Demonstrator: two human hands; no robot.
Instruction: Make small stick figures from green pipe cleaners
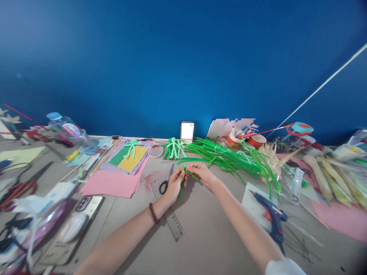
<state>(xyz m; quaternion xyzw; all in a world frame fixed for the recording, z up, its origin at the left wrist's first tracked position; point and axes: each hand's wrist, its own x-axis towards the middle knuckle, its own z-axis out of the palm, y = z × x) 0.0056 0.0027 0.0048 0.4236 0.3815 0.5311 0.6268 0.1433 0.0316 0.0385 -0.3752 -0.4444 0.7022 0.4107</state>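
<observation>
Both hands meet at the middle of the table, gripping green pipe cleaners (pixel 181 191) bent into a small looped piece. My left hand (pixel 175 184) pinches the piece near its top, with loose ends hanging below the fingers. My right hand (pixel 202 175) is closed on another strand of it, just to the right. Behind the hands lie a small pipe-cleaner figure group (pixel 173 148) in light green and a large bundle of green pipe cleaners (pixel 213 150). Black-handled scissors (pixel 164 186) and a clear ruler (pixel 174 225) lie by my left hand and forearm.
Pink paper sheets (pixel 110 183) lie left, with a phone (pixel 91 204) and red-handled scissors (pixel 25 189) nearer the edge. On the right are a blue glue gun (pixel 273 219), paper cups (pixel 257 141) and dried husks (pixel 335 183). A small screen (pixel 187 131) stands against the blue wall.
</observation>
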